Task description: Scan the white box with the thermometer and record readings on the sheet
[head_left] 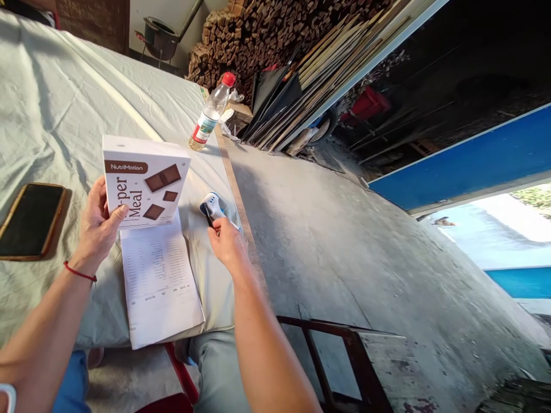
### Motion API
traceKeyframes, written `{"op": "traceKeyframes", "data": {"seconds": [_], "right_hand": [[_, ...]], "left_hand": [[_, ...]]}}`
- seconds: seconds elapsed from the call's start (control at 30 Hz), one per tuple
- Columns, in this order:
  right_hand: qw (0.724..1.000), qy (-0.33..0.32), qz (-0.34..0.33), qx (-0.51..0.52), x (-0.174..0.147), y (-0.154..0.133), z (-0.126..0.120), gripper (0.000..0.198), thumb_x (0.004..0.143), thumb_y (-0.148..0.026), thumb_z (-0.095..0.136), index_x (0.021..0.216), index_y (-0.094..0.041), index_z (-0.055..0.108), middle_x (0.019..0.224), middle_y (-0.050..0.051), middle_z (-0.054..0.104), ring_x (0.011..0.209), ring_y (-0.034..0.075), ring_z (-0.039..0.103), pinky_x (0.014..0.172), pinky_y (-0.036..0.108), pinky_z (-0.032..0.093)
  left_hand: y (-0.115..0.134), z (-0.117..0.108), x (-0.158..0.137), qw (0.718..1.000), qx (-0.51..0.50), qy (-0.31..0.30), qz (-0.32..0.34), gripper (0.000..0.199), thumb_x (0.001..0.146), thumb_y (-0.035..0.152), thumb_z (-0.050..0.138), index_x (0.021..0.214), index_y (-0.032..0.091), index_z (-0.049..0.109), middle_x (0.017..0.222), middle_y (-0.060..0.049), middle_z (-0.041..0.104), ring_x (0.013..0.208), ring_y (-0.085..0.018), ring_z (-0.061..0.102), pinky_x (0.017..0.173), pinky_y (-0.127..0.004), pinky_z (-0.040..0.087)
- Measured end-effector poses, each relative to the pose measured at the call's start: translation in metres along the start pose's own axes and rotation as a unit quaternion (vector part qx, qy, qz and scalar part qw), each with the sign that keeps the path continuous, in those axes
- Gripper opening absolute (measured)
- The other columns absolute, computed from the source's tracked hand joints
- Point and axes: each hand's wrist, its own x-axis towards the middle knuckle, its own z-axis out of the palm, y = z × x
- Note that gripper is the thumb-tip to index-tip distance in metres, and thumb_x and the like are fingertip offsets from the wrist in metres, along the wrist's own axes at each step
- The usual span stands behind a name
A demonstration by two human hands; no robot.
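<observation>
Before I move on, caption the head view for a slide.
Left hand grips a NutriMotion box, right hand a black pen-like object, at a cloth-covered table with printed sheets.

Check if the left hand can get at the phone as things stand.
Probably not right now: the left hand holds the box. Otherwise, the way looks free; the phone lies nearby on the cloth, uncovered.

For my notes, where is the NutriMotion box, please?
In the head view, the NutriMotion box is left of centre, in the left hand, near printed paper.
</observation>
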Motion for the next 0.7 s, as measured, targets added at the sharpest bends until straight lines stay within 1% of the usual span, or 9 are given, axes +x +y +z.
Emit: {"op": "traceKeyframes", "data": {"seconds": [0.07,0.17,0.27,0.37,0.43,0.5,0.57,0.63,0.7], "right_hand": [[0.986,0.017,-0.01,0.168,-0.006,-0.002,-0.001,0.017,0.082,-0.034,0.062,0.093,-0.02,0.062,0.084,0.005,0.067,0.078,0.02,0.063,0.073,0.034,0.048],[0.912,-0.022,-0.004,0.409,-0.019,-0.009,-0.001,0.036,0.069,-0.043,0.072,0.094,-0.019,0.062,0.077,0.0,0.063,0.063,0.015,0.056,0.063,0.031,0.047],[0.838,-0.071,0.008,0.54,-0.034,-0.02,-0.001,0.039,0.065,-0.046,0.079,0.091,-0.019,0.067,0.069,-0.002,0.06,0.058,0.013,0.056,0.061,0.032,0.048],[0.791,-0.065,-0.002,0.608,-0.048,-0.03,0.0,0.036,0.071,-0.052,0.079,0.087,-0.02,0.07,0.061,-0.003,0.058,0.056,0.014,0.057,0.06,0.033,0.05],[0.779,-0.063,-0.006,0.624,-0.055,-0.035,0.001,0.038,0.074,-0.055,0.078,0.087,-0.021,0.071,0.059,-0.003,0.057,0.054,0.015,0.058,0.058,0.034,0.05],[0.778,-0.071,-0.015,0.624,-0.06,-0.039,0.003,0.036,0.076,-0.054,0.077,0.088,-0.02,0.071,0.06,-0.002,0.06,0.054,0.015,0.059,0.058,0.034,0.051],[0.781,-0.081,-0.031,0.619,-0.064,-0.043,0.005,0.029,0.076,-0.047,0.077,0.086,-0.02,0.07,0.061,-0.001,0.062,0.055,0.015,0.06,0.058,0.033,0.051],[0.785,-0.086,-0.045,0.612,-0.066,-0.047,0.009,0.02,0.075,-0.036,0.076,0.083,-0.02,0.067,0.057,-0.003,0.06,0.054,0.014,0.058,0.057,0.031,0.05],[0.789,-0.081,-0.062,0.606,-0.068,-0.051,0.014,0.015,0.074,-0.03,0.074,0.079,-0.021,0.062,0.052,-0.005,0.055,0.051,0.013,0.055,0.054,0.028,0.047]], "left_hand": [[-0.002,0.004,-0.003,1.0,0.001,0.007,0.007,0.06,0.06,0.035,0.092,0.113,0.025,0.065,0.122,-0.007,0.068,0.118,-0.029,0.064,0.092,-0.037,0.056],[-0.006,0.006,-0.004,1.0,0.021,-0.014,0.011,0.057,0.067,0.035,0.088,0.116,0.024,0.063,0.126,-0.008,0.066,0.12,-0.028,0.063,0.095,-0.036,0.054],[-0.009,0.001,-0.005,0.998,0.058,-0.032,0.018,0.058,0.071,0.034,0.084,0.123,0.024,0.06,0.13,-0.01,0.064,0.124,-0.029,0.06,0.101,-0.038,0.052],[-0.012,-0.007,-0.01,0.993,0.115,-0.014,0.01,0.064,0.066,0.028,0.086,0.124,0.023,0.06,0.127,-0.01,0.064,0.126,-0.028,0.058,0.102,-0.037,0.051],[-0.013,-0.013,-0.017,0.989,0.149,0.011,-0.01,0.064,0.062,0.026,0.088,0.12,0.023,0.062,0.122,-0.01,0.064,0.121,-0.028,0.061,0.096,-0.035,0.054],[-0.013,-0.019,-0.023,0.982,0.185,0.019,-0.025,0.057,0.063,0.029,0.088,0.115,0.022,0.063,0.116,-0.01,0.065,0.114,-0.028,0.062,0.093,-0.036,0.055],[-0.012,-0.024,-0.027,0.97,0.242,0.014,-0.02,0.049,0.068,0.035,0.085,0.111,0.022,0.064,0.113,-0.011,0.065,0.115,-0.03,0.061,0.101,-0.041,0.052],[-0.011,-0.028,-0.029,0.946,0.323,0.02,-0.01,0.047,0.07,0.039,0.082,0.11,0.022,0.063,0.115,-0.012,0.065,0.123,-0.034,0.057,0.112,-0.049,0.043],[-0.012,-0.032,-0.03,0.909,0.416,0.027,-0.014,0.05,0.071,0.039,0.077,0.114,0.021,0.06,0.124,-0.014,0.063,0.13,-0.038,0.051,0.117,-0.056,0.035]]}}
